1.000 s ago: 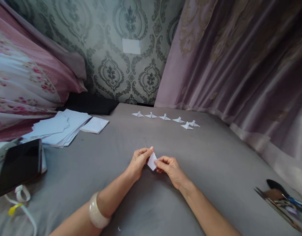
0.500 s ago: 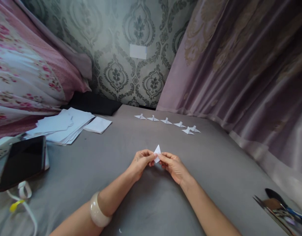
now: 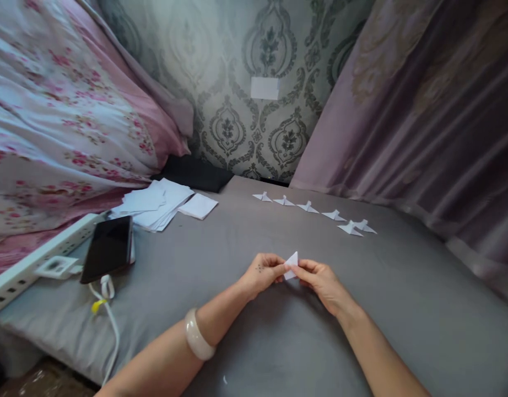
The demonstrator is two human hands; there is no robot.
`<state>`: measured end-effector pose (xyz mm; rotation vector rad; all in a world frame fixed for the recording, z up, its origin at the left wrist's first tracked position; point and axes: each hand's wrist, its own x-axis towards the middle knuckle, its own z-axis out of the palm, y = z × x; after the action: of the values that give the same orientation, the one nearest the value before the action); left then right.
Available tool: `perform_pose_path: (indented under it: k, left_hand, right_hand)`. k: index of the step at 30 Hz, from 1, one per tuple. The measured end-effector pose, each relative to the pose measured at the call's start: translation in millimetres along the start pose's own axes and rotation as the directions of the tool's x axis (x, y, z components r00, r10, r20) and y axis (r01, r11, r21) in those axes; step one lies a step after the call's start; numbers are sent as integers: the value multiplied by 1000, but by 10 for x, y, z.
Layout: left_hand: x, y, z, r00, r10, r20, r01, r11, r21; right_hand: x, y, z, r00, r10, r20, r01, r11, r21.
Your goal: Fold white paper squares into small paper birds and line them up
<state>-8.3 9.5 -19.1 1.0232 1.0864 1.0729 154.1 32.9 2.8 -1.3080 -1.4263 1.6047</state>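
Observation:
Between my two hands is a small folded piece of white paper with a pointed top. My left hand pinches its left side with thumb and fingers. My right hand pinches the right side, its thumb lying across the paper's front. Both hands are just above the grey cloth surface. Beyond them several small folded white paper figures with flat wings stand in a row toward the back right. The undersides of the fingers are hidden.
At the back left lie loose white paper sheets and a smaller square paper stack, near a black flat item. On the left are a dark-screened phone or tablet, a power strip and a white cable. Curtains hang right.
The view has swung left, so everything sits further right and more of the power strip shows. The folded paper has tilted slightly rightward at its tip. Both hands still hold it.

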Motion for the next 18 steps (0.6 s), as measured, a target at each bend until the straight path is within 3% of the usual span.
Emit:
perform_pose_path:
  k: [9, 11, 13, 14, 16, 18]
  left_hand:
    - [273, 86, -137, 984, 112, 136, -148, 947, 286]
    - [343, 150, -165, 973, 165, 160, -214, 906, 366]
    - [397, 194, -184, 951, 247, 185, -305, 846, 436]
    - [418, 200, -190, 928, 306, 212, -371, 791, 487]
    - [455, 174, -200, 832, 448, 326, -542, 536, 647]
    - [490, 105, -209, 759, 496, 421, -602, 289, 744]
  right_hand:
    - [185, 61, -83, 965, -257, -51, 236, 938, -253]
    - [208, 77, -113, 913, -405, -44, 361, 855, -372]
    - [218, 87, -151, 819, -574, 13, 490, 687, -537]
    - [221, 94, -170, 771, -634, 57, 527, 585, -616]
    - [231, 119, -203, 708, -690, 150, 542, 396, -741]
    - [248, 159, -226, 675, -703, 226, 524, 241, -817]
